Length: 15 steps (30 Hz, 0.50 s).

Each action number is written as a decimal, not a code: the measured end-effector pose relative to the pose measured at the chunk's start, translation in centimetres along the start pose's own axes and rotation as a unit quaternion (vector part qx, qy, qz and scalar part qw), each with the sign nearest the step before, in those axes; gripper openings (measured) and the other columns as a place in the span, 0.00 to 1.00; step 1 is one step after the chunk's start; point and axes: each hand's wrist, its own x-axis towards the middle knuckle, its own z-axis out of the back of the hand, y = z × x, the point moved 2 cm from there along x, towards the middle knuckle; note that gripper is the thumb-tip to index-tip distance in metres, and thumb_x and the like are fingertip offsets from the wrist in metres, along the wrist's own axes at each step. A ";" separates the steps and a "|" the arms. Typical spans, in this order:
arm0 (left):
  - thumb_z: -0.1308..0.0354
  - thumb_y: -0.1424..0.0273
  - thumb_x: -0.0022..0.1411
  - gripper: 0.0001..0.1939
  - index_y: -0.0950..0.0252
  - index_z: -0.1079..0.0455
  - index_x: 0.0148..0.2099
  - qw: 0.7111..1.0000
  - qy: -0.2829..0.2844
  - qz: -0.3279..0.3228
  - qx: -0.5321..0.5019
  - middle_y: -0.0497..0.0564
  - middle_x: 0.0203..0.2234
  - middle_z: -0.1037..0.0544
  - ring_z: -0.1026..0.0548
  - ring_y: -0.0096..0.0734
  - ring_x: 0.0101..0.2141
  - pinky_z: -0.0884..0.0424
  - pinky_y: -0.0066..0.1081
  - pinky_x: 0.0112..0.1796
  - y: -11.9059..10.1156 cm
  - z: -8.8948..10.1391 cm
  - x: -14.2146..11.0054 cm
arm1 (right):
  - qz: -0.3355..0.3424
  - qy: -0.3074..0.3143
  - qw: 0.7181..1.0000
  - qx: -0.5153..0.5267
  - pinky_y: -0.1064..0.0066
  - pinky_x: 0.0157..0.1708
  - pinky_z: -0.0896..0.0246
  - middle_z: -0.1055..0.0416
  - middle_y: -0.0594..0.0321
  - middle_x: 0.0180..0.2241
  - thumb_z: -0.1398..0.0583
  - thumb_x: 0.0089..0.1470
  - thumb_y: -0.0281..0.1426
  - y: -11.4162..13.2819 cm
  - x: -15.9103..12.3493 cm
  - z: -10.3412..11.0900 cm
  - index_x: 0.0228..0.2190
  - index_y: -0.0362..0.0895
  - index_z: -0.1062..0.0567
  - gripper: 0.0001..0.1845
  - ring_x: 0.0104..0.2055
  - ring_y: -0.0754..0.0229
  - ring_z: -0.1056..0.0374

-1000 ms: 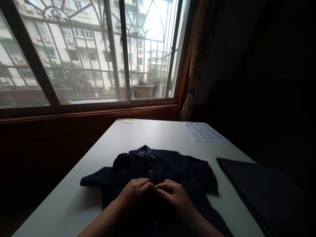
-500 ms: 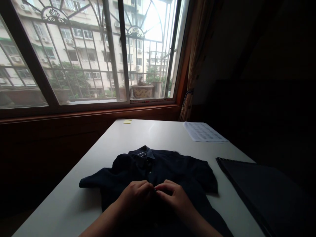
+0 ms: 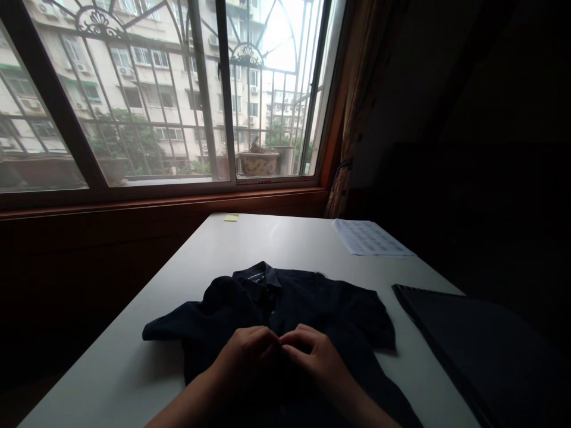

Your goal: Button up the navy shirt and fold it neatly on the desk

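Note:
A dark navy short-sleeved shirt [image 3: 312, 297] lies front up, its collar [image 3: 263, 277] pointing away from me and its sleeves spread to both sides. Over the middle of its front, my left hand [image 3: 252, 348] and my right hand [image 3: 312, 351] meet at the fingertips. Both pinch the shirt's front placket, the right with thumb and index finger. Small pale buttons [image 3: 272, 311] show above my hands, below the collar. What exactly lies between the fingertips, cloth or a button, is too dark and small to make out.
The white table [image 3: 178, 261] carries the shirt. A yellow sticky note [image 3: 231, 217] lies at its far left, printed sheets [image 3: 372, 238] at the far right. A large black folder-like object [image 3: 473, 339] rests along the right edge. Beyond stands a barred window [image 3: 156, 89] with a curtain [image 3: 345, 172].
Almost nothing differs. Both hands keep their pinch at the same spot on the shirt, with only a tiny shift of the fingers and of the camera.

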 end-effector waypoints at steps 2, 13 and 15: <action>0.41 0.76 0.62 0.04 0.65 0.25 0.38 0.997 0.003 0.053 -0.053 0.50 0.30 0.20 0.22 0.29 0.29 0.31 0.23 0.30 -0.3 0.1 0.0 | 0.000 -0.003 1.000 0.001 0.70 0.38 0.36 0.25 0.63 0.33 0.34 0.54 0.34 0.2 0.0 -0.1 0.35 0.48 0.16 0.07 0.38 0.56 0.27; 0.40 0.65 0.63 0.09 0.65 0.28 0.40 0.963 0.006 0.211 -0.170 0.51 0.31 0.20 0.22 0.34 0.33 0.31 0.27 0.32 -2.4 1.0 0.2 | 0.021 -0.028 0.999 -0.026 0.72 0.35 0.36 0.27 0.64 0.31 0.34 0.54 0.30 -0.1 -0.2 -0.6 0.34 0.46 0.17 0.05 0.35 0.60 0.28; 0.39 0.65 0.62 0.09 0.65 0.30 0.42 0.959 0.002 0.219 -0.178 0.51 0.32 0.20 0.22 0.35 0.34 0.31 0.28 0.33 -2.0 0.8 0.2 | 0.027 -0.029 0.999 -0.031 0.72 0.35 0.36 0.27 0.64 0.31 0.34 0.53 0.29 -0.1 -0.2 -0.7 0.34 0.46 0.17 0.05 0.34 0.60 0.28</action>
